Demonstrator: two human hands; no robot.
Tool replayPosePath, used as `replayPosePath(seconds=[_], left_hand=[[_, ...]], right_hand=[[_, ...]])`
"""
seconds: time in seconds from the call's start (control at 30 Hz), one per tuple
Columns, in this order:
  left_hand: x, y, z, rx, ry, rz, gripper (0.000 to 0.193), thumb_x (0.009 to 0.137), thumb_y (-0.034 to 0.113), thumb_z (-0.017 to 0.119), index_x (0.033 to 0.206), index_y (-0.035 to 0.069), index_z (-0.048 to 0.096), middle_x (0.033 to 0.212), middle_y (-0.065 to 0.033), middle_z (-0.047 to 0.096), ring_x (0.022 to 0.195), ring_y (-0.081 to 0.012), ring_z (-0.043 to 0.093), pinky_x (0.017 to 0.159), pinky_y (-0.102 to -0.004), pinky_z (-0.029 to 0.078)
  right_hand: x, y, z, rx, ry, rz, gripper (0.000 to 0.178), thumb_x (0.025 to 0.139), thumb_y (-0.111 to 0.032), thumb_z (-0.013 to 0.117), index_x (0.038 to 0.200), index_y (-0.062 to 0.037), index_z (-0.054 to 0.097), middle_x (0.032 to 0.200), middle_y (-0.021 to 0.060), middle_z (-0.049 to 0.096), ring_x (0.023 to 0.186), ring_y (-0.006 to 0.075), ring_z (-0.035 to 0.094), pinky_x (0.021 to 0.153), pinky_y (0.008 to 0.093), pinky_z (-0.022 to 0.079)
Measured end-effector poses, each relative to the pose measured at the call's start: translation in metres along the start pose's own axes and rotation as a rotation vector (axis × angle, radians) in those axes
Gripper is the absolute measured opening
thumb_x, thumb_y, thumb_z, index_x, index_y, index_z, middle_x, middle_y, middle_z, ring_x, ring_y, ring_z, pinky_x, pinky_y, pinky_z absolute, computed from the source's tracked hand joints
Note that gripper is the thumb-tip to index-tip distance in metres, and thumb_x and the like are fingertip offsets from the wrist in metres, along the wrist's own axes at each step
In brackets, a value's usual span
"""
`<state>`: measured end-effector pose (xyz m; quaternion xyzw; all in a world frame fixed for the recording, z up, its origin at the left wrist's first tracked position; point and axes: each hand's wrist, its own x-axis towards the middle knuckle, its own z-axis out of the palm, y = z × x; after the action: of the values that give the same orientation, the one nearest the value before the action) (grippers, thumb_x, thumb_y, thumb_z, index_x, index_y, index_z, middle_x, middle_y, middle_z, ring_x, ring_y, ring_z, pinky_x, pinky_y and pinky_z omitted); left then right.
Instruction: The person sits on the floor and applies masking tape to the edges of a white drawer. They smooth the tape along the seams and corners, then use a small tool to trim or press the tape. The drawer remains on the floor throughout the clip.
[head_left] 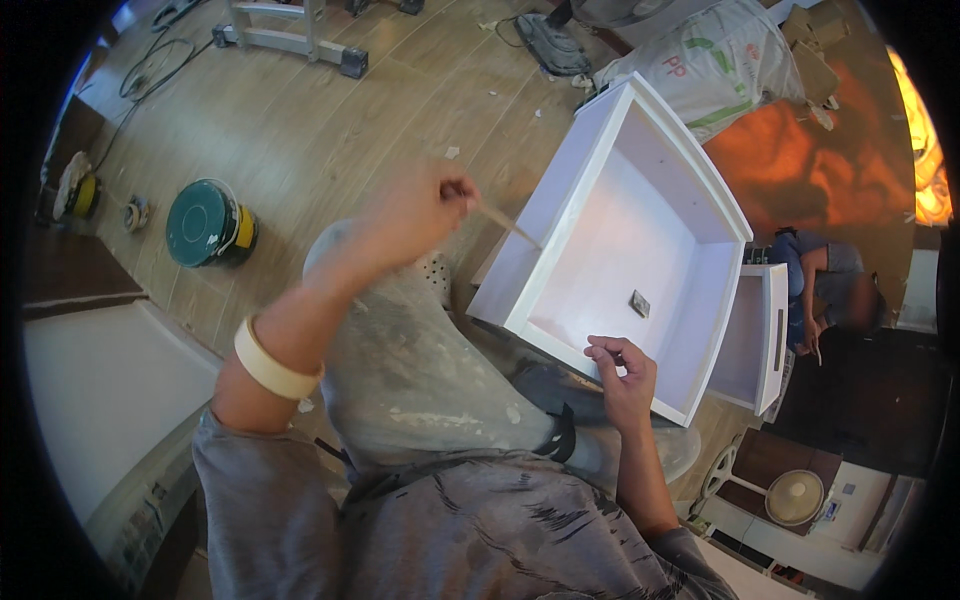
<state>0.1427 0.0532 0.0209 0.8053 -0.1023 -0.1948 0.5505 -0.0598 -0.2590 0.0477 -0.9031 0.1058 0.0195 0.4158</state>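
A white drawer-like box rests tilted in front of my legs, its hollow side facing up. My left hand, blurred by motion, pinches a thin strip of tape stretched down to the box's left edge. A cream roll of masking tape is worn round my left forearm. Over the box's near edge, my right hand is curled with thumb and forefinger together; anything between them is too small to make out. Inside the box lies a small dark grey square piece.
A green-lidded bucket stands on the wood-look floor at left, with a ladder foot beyond. White sacks sit behind the box. At right are another white drawer, a crouching person and a fan.
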Motion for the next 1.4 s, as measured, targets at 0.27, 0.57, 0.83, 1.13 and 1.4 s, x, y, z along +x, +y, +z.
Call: replayPosePath(seconds=[0.27, 0.57, 0.83, 1.13, 1.4], left_hand=[[0.096, -0.005, -0.074, -0.178, 0.14, 0.099, 0.015, 0.095, 0.01, 0.069, 0.103, -0.004, 0.07, 0.084, -0.009, 0.072, 0.073, -0.0127, 0.069, 0.067, -0.0282, 0.058], [0.219, -0.014, -0.173, -0.305, 0.546, 0.08, 0.015, 0.098, 0.013, 0.069, 0.108, 0.003, 0.07, 0.086, -0.003, 0.072, 0.074, -0.0109, 0.067, 0.069, -0.0241, 0.054], [0.246, -0.016, -0.239, -0.695, 0.898, 0.11, 0.01, 0.1, 0.01, 0.066, 0.106, 0.002, 0.067, 0.099, -0.0097, 0.073, 0.074, -0.0159, 0.07, 0.072, -0.0278, 0.057], [0.222, -0.039, -0.269, -0.868, 0.87, 0.082, 0.022, 0.097, -0.001, 0.057, 0.117, -0.006, 0.064, 0.102, -0.0125, 0.072, 0.09, -0.018, 0.071, 0.085, -0.029, 0.06], [0.072, 0.104, -0.12, 0.054, 0.26, 0.301, 0.023, 0.088, 0.005, 0.073, 0.109, 0.001, 0.067, 0.097, -0.0022, 0.069, 0.09, -0.01, 0.066, 0.081, -0.0246, 0.054]], right_hand=[[0.002, 0.0, 0.001, 0.002, 0.004, -0.014, 0.017, 0.097, -0.01, 0.069, 0.107, 0.0006, 0.076, 0.094, 0.0088, 0.077, 0.078, 0.012, 0.068, 0.073, 0.0269, 0.053], [0.002, 0.007, 0.001, 0.02, -0.009, -0.01, 0.015, 0.097, -0.01, 0.069, 0.105, -0.0007, 0.077, 0.095, 0.0084, 0.077, 0.076, 0.0128, 0.066, 0.071, 0.0276, 0.053], [0.003, -0.002, 0.002, -0.01, -0.022, -0.027, 0.014, 0.096, -0.007, 0.069, 0.105, -0.0018, 0.077, 0.094, 0.0083, 0.077, 0.075, 0.0129, 0.066, 0.07, 0.0277, 0.053], [0.001, -0.008, 0.0, 0.004, 0.019, -0.093, 0.013, 0.095, -0.006, 0.07, 0.105, -0.0025, 0.077, 0.093, 0.0088, 0.076, 0.075, 0.0157, 0.068, 0.07, 0.0289, 0.055], [0.001, -0.007, -0.009, 0.148, -0.01, -0.048, 0.014, 0.093, -0.005, 0.072, 0.107, -0.0016, 0.076, 0.097, 0.0083, 0.074, 0.081, 0.0138, 0.067, 0.076, 0.0298, 0.056]])
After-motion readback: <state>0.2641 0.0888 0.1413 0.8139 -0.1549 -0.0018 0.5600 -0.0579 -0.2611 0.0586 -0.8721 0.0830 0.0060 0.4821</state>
